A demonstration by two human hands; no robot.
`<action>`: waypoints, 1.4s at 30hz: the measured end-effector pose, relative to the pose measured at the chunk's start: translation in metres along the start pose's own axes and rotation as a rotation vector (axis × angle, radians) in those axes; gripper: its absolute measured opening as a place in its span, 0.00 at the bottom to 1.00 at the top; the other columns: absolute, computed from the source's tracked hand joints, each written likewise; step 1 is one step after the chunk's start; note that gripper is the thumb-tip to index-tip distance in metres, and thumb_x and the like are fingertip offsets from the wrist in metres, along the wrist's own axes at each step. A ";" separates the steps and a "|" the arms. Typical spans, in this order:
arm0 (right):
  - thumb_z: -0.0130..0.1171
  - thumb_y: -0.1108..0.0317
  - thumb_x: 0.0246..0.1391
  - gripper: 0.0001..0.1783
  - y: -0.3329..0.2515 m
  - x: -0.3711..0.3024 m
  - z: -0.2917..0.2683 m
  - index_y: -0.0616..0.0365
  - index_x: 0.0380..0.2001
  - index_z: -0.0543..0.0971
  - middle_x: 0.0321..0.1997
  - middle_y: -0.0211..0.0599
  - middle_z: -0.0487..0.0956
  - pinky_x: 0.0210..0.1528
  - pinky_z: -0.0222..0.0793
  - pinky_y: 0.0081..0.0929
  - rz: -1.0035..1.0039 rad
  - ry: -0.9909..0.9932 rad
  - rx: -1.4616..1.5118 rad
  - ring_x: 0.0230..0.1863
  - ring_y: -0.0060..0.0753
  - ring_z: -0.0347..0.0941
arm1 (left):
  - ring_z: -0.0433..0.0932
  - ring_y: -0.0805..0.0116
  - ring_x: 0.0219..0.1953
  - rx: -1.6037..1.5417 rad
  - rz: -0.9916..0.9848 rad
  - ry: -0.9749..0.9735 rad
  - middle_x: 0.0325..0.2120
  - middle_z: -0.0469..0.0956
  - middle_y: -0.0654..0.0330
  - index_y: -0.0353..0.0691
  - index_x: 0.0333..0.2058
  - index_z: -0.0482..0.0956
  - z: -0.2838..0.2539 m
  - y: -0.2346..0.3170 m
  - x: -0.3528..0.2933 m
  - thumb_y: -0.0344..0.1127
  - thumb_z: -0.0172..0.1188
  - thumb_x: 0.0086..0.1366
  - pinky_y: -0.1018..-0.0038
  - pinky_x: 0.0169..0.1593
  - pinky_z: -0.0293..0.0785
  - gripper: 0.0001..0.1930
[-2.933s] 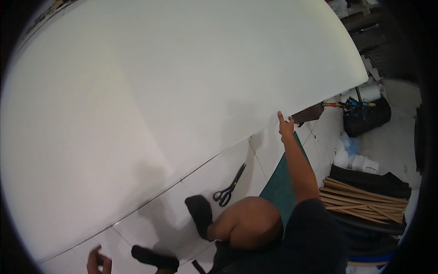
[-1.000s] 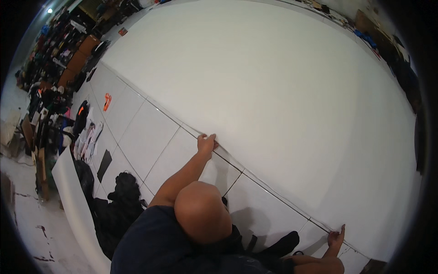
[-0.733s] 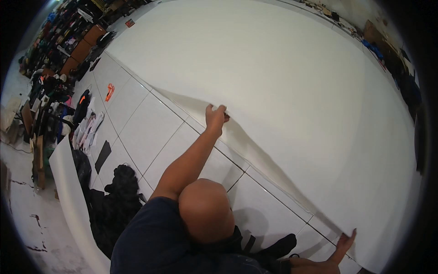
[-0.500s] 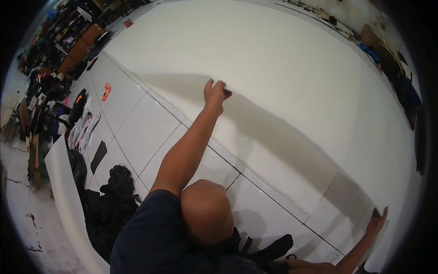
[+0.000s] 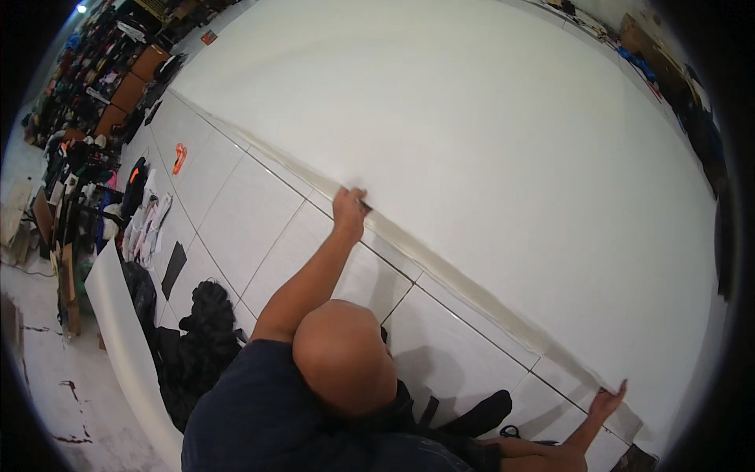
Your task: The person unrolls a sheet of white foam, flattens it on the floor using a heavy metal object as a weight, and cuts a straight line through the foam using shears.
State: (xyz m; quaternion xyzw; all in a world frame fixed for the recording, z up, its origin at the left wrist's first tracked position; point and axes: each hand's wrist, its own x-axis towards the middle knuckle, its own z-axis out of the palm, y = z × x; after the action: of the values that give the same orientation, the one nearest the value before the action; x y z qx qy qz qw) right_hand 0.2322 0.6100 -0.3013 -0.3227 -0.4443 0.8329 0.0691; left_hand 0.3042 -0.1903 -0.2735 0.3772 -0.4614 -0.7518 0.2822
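A very large off-white sheet (image 5: 472, 157) spreads over the tiled floor in front of me. It could be cloth or paper. My left hand (image 5: 351, 211) is closed on its near edge, about the middle, with the thumb and fingers pinching it. At the lower right, my right hand (image 5: 607, 403) grips the same edge near the corner. Between my hands the edge stands slightly off the floor, with a narrow shaded strip beneath it. Along this edge a second pale layer shows under the sheet.
White floor tiles (image 5: 259, 197) run along the sheet. To the left lie an orange object (image 5: 179, 157), a black flat piece (image 5: 174, 267), a black heap (image 5: 211, 315), folded cloths (image 5: 145, 224) and a long white roll (image 5: 130, 346). A small black looped thing (image 5: 510, 431) lies near my leg.
Both hands have come nearer to me, bringing the sheet's edge down and toward me. The wide shaded gap under the lifted edge has shrunk to a narrow strip.
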 end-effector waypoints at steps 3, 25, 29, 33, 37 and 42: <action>0.56 0.55 0.54 0.28 0.027 -0.009 -0.008 0.61 0.53 0.67 0.53 0.41 0.71 0.57 0.62 0.36 0.042 -0.003 -0.075 0.54 0.38 0.67 | 0.72 0.70 0.25 0.177 -0.148 0.016 0.24 0.68 0.62 0.40 0.32 0.67 -0.010 -0.033 -0.006 0.28 0.54 0.55 0.70 0.38 0.79 0.06; 0.60 0.53 0.52 0.24 0.054 -0.011 0.032 0.63 0.40 0.68 0.33 0.41 0.74 0.27 0.72 0.29 0.217 0.131 -0.627 0.29 0.34 0.72 | 0.74 0.63 0.36 0.467 -0.392 -0.083 0.33 0.72 0.56 0.31 0.43 0.69 -0.078 -0.041 0.020 0.39 0.54 0.63 0.70 0.40 0.75 0.17; 0.63 0.58 0.50 0.22 0.062 -0.036 0.056 0.61 0.36 0.67 0.31 0.39 0.73 0.25 0.72 0.26 0.211 0.100 -0.634 0.28 0.32 0.73 | 0.73 0.64 0.36 0.427 -0.394 -0.120 0.29 0.70 0.60 0.36 0.32 0.72 -0.081 -0.022 0.021 0.39 0.56 0.63 0.71 0.44 0.74 0.10; 0.66 0.60 0.48 0.22 0.063 -0.038 0.055 0.61 0.35 0.65 0.31 0.40 0.72 0.23 0.73 0.26 0.195 0.088 -0.755 0.26 0.31 0.73 | 0.74 0.66 0.31 0.412 -0.401 -0.060 0.26 0.70 0.61 0.38 0.28 0.69 -0.078 -0.026 0.023 0.38 0.55 0.62 0.73 0.36 0.76 0.10; 0.66 0.60 0.48 0.22 0.061 -0.039 0.046 0.62 0.33 0.67 0.29 0.41 0.73 0.22 0.73 0.26 -0.034 0.084 -0.681 0.24 0.31 0.73 | 0.73 0.66 0.25 0.422 -0.388 -0.085 0.24 0.70 0.59 0.36 0.30 0.68 -0.083 -0.036 0.027 0.36 0.54 0.62 0.74 0.31 0.76 0.09; 0.66 0.60 0.47 0.20 0.071 -0.033 0.050 0.64 0.28 0.69 0.22 0.40 0.75 0.21 0.69 0.26 -0.067 0.173 -1.033 0.20 0.28 0.71 | 0.74 0.62 0.22 0.489 -0.327 -0.055 0.20 0.71 0.56 0.34 0.30 0.67 -0.089 -0.044 0.036 0.34 0.53 0.60 0.70 0.28 0.76 0.09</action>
State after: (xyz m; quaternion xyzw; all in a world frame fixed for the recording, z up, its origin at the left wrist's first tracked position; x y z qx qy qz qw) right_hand 0.2401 0.5200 -0.3220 -0.3678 -0.7999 0.4729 -0.0359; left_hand 0.3544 -0.2425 -0.3502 0.4829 -0.5693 -0.6638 0.0457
